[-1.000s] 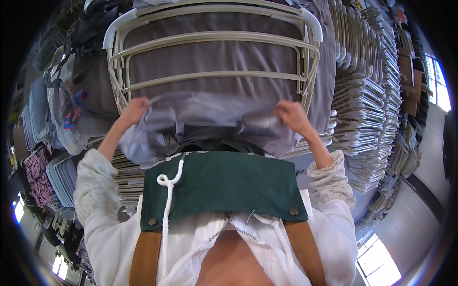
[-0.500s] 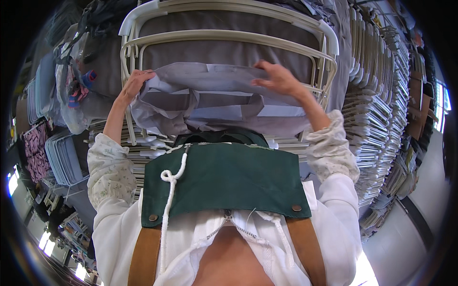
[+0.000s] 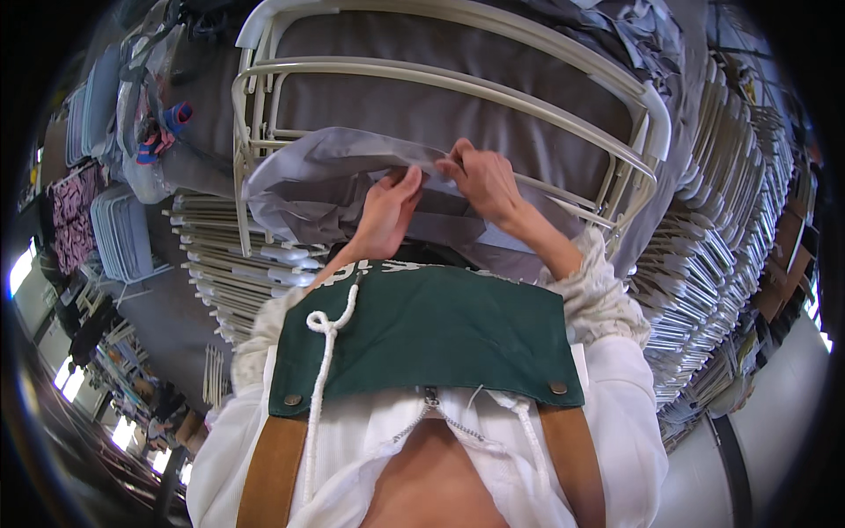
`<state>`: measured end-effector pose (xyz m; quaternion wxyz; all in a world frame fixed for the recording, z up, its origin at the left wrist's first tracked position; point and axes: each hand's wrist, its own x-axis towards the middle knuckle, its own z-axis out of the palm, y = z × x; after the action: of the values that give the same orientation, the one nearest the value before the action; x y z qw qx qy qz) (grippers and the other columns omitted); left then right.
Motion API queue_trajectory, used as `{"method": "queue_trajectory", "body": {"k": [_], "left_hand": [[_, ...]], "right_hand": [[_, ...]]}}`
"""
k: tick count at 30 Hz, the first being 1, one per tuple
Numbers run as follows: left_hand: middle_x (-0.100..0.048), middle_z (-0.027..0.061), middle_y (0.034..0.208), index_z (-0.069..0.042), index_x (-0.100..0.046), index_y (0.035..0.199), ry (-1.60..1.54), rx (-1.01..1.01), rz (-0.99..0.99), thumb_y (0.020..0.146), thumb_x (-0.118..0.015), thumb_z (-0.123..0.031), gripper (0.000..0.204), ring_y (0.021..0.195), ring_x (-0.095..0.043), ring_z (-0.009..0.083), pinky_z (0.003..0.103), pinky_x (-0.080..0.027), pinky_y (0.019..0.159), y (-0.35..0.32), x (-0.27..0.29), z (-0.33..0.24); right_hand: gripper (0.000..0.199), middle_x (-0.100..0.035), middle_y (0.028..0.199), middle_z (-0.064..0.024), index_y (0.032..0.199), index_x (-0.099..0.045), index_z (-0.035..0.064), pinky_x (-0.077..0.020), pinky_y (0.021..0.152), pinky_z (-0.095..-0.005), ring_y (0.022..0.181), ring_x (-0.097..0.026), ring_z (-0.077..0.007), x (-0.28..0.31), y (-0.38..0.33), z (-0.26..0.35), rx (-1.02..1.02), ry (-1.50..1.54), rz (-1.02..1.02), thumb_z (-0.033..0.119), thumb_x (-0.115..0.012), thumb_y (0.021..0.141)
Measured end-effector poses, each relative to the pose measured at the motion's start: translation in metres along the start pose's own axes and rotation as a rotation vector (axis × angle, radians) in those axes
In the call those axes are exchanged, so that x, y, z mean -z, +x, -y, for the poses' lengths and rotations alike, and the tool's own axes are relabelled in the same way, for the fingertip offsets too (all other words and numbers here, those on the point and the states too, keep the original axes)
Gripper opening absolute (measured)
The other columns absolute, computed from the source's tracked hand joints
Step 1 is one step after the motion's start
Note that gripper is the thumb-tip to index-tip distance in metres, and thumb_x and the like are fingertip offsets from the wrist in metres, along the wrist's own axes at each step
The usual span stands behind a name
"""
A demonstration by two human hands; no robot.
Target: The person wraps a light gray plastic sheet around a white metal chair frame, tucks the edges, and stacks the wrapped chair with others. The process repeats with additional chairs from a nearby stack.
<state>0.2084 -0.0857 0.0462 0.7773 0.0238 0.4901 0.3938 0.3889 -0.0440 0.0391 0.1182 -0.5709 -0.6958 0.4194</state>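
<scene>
A sheet of thin grey fabric point(image 3: 308, 167) lies bunched over the near part of a cream metal tube frame point(image 3: 387, 66). My left hand point(image 3: 392, 207) is closed on the fabric's edge near its middle, thumb and fingers pinched together. Just to its right, my right hand point(image 3: 484, 180) also pinches that edge, with its fingers curled. The two hands are close but apart. The fabric's left part stands up in a loose fold, while its lower folds are partly hidden behind my left hand and the green apron point(image 3: 422, 334).
Folded metal frames are stacked at the right point(image 3: 695, 255) and the lower left point(image 3: 238, 264). Dark grey cloth point(image 3: 352, 106) covers the surface beneath the frame. At the upper left hangs clear plastic wrap point(image 3: 145, 114) beside a small blue and red item point(image 3: 176, 117).
My left hand has moved right from the fabric's left corner to its middle. The right hand has come left and closed on the edge. The view has turned slightly.
</scene>
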Motion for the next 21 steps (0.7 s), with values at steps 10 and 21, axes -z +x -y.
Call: {"method": "queue_trajectory", "body": {"k": [10, 21], "left_hand": [[-0.060, 0.0019, 0.114, -0.007, -0.057, 0.117, -0.227, -0.055, -0.008, 0.079, -0.076, 0.001, 0.043, 0.112, -0.055, 0.0155, 0.029, -0.039, 0.103, 0.034, 0.007, 0.022], [-0.065, 0.0040, 0.107, -0.007, -0.062, 0.110, -0.023, -0.108, -0.286, 0.080, -0.076, -0.002, 0.033, 0.099, -0.062, 0.0160, 0.033, -0.048, 0.090, 0.064, 0.000, 0.013]], "right_hand": [[0.017, -0.066, 0.071, -0.0162, 0.088, -0.053, 0.0038, -0.0485, 0.052, -0.0451, 0.064, -0.065, -0.0375, -0.016, -0.006, -0.019, 0.148, 0.118, -0.205, 0.015, -0.065, 0.087], [0.020, -0.067, 0.070, -0.0156, 0.086, -0.062, 0.0037, -0.0483, 0.062, -0.0467, 0.073, -0.065, -0.0399, -0.034, 0.015, -0.034, -0.337, 0.286, -0.138, 0.023, -0.068, 0.087]]}}
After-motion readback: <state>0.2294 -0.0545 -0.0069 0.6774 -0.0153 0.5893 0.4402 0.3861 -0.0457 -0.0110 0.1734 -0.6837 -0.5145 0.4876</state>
